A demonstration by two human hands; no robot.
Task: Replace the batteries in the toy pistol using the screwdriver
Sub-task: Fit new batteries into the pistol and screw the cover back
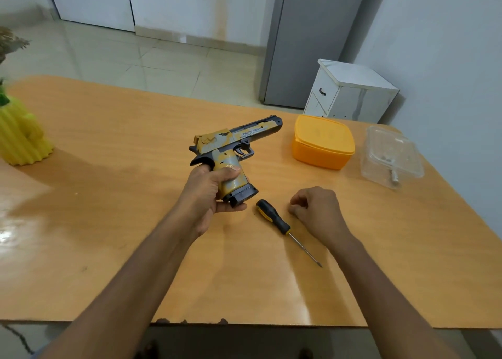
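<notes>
Toy pistol [233,152] was held up off the surface [108,222], grip wrapped in left hand [209,195], magazine base showing below the fingers. Screwdriver [274,218] lay just right of that hand, untouched. Right hand [317,212] rested beside it, loosely curled, holding nothing. Opening step, likely; next, pick up the screwdriver and find the screw.

Single view, head-worn, wide-angle. Looks forward and down from above the near edge of the counter [108,250]. Both forearms enter from the bottom of the frame; the hands sit close, mid-frame. Far counter edge, tiled floor [135,59] and wall lie beyond. Straight lines bow toward the frame edges. No second view to compare overlap.
</notes>
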